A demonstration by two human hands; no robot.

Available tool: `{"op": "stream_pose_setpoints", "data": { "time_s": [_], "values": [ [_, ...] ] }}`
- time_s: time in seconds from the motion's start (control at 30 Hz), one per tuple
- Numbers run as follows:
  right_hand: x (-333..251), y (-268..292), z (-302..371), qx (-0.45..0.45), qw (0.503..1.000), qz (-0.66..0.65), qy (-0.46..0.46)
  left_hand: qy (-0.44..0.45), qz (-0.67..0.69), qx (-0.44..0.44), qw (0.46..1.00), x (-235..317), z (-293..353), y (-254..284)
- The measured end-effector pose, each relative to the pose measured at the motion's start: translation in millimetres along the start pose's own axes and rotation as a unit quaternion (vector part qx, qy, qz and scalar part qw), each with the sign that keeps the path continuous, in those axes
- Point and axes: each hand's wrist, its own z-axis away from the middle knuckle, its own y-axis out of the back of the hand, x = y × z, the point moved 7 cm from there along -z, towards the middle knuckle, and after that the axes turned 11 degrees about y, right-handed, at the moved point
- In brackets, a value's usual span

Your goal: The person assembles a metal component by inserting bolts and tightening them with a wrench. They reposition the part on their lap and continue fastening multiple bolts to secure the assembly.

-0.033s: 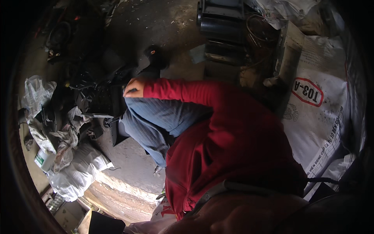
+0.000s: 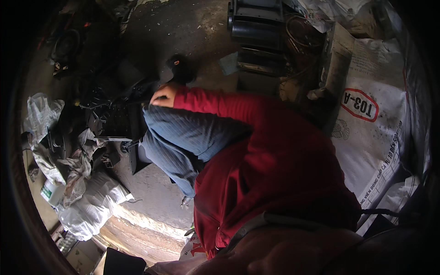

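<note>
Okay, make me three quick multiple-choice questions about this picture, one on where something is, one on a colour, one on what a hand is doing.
1. Where does the white printed sack lie?
A right side
B far left
C on the knee

2. What colour is the sleeve?
A green
B red
C white

3. How is the visible hand placed?
A raised in the air
B curled, resting by the black machine parts
C holding a cup

Answers: 1 A, it fills the right side. 2 B, the sleeve is red. 3 B, the fingers are bent, at the dark parts above the knee.
</note>
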Motion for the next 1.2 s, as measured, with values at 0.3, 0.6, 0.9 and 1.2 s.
{"op": "stream_pose_setpoints", "data": {
  "time_s": [0.3, 0.6, 0.9, 1.2],
  "values": [
    [115, 189, 226, -0.007, 0.846, 0.312, -0.433, -0.037, -0.019, 0.001, 0.999, 4, -11, 15],
    [120, 293, 196, 0.062, 0.744, 0.57, -0.342, -0.065, -0.048, 0.159, 0.984, 13, 11, 91],
    [168, 394, 194, 0.076, 0.648, 0.596, -0.468, -0.143, -0.221, 0.423, 0.867, 63, 69, 219],
    [200, 423, 135, -0.096, 0.63, 0.571, -0.518, -0.192, -0.471, 0.423, 0.75, 94, 56, 218]
  ]
}}
